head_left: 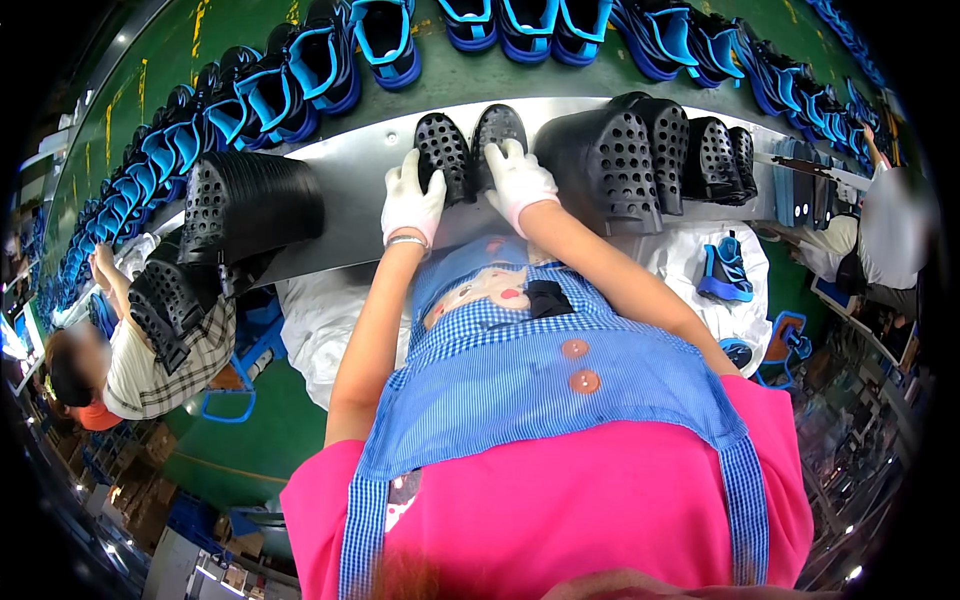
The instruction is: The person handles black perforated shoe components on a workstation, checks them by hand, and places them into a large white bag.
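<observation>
Two black perforated insoles lie side by side on the metal bench in front of me, the left insole (445,150) and the right insole (500,125). My left hand (412,205), in a white glove, touches the left insole's near left side, its thumb apart from the fingers. The gloved fingers of my right hand (520,182) rest stretched out over the near part of the right insole, hiding some of it. Neither hand is wrapped round an insole. To the right is a thick nested stack of the same black insoles (600,160); another stack (245,205) stands to the left.
Smaller black stacks (710,160) stand farther right on the metal bench (365,215). Black-and-blue shoes (385,45) line the far side in a curve. One shoe (725,270) lies on white cloth at right. Co-workers sit at left (150,365) and right (895,225).
</observation>
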`<state>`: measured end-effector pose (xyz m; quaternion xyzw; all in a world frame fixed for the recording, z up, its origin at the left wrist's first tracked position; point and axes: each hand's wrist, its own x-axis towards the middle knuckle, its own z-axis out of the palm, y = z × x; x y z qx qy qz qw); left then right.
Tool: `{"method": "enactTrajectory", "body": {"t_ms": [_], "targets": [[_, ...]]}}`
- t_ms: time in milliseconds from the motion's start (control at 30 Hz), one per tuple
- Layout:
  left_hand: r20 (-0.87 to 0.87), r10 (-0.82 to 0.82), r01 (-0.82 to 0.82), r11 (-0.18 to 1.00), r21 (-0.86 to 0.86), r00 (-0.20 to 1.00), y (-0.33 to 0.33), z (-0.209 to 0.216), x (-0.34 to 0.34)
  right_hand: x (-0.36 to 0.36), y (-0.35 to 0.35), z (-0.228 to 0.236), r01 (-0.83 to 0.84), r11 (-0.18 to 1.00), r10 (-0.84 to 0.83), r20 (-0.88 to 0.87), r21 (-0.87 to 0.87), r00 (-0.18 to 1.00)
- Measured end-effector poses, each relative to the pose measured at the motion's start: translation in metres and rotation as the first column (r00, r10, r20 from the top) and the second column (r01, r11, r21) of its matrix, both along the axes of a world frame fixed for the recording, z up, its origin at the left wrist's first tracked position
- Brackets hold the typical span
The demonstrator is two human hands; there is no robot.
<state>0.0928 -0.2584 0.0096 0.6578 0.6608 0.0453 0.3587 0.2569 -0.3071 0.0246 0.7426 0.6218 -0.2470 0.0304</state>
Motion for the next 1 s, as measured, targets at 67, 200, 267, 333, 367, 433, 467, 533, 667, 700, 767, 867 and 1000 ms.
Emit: {"method": "enactTrajectory", "body": {"t_ms": [67, 200, 267, 333, 367, 433, 467, 533, 667, 700, 767, 867, 1000], "targets": [[-0.041, -0.019, 0.02, 0.999, 0.033, 0.999, 0.004, -0.007, 0.0, 0.0, 0.002, -0.003, -0.024, 0.999, 0.024, 0.02, -0.028, 1.0], [-0.027, -0.048, 0.05, 0.996, 0.071, 0.998, 0.015, -0.007, -0.006, -0.002, -0.001, -0.001, -0.049, 0.996, 0.052, 0.046, -0.072, 0.998], [0.014, -0.112, 0.11, 0.989, 0.095, 0.994, 0.022, -0.018, -0.019, -0.004, -0.004, 0.016, -0.056, 0.996, 0.061, 0.07, -0.074, 0.996], [0.017, -0.072, 0.069, 0.988, 0.138, 0.997, 0.029, -0.01, -0.018, -0.001, 0.001, 0.053, -0.019, 0.997, 0.022, 0.036, -0.076, 0.999], [0.022, -0.016, 0.012, 0.988, 0.153, 1.0, 0.036, 0.001, -0.015, 0.001, 0.005, 0.071, 0.001, 0.997, 0.001, 0.021, -0.074, 1.0], [0.261, -0.05, -0.004, 0.979, 0.202, 0.964, 0.054, 0.016, -0.01, 0.006, 0.013, 0.095, 0.005, 0.995, 0.009, -0.132, 0.101, 0.991], [0.64, 0.224, -0.082, 0.966, -0.244, 0.735, 0.061, 0.02, -0.001, 0.008, 0.018, 0.109, 0.004, 0.982, 0.038, -0.212, 0.191, 0.976], [0.744, 0.611, 0.298, 0.681, -0.668, 0.271, 0.072, 0.04, 0.009, 0.01, 0.029, 0.123, -0.02, 0.943, 0.128, -0.303, 0.333, 0.945], [0.688, 0.72, 0.549, 0.539, -0.638, 0.092, 0.088, 0.069, 0.026, 0.023, 0.047, 0.134, -0.022, 0.941, 0.156, -0.376, 0.338, 0.913], [0.668, 0.741, 0.524, 0.543, -0.656, 0.069, 0.091, 0.064, 0.03, 0.027, 0.052, 0.136, -0.005, 0.957, 0.128, -0.408, 0.291, 0.904], [0.712, 0.702, 0.485, 0.611, -0.626, 0.036, 0.101, 0.045, 0.033, 0.029, 0.064, 0.14, 0.105, 0.972, 0.009, -0.478, 0.211, 0.879], [0.759, 0.651, 0.441, 0.68, -0.586, 0.005, 0.115, 0.034, 0.046, 0.029, 0.082, 0.123, 0.223, 0.969, -0.179, -0.324, 0.104, 0.929], [0.751, 0.66, 0.414, 0.69, -0.594, -0.022, 0.138, 0.031, 0.063, 0.039, 0.111, 0.096, 0.239, 0.969, -0.223, -0.194, 0.062, 0.955]]}}
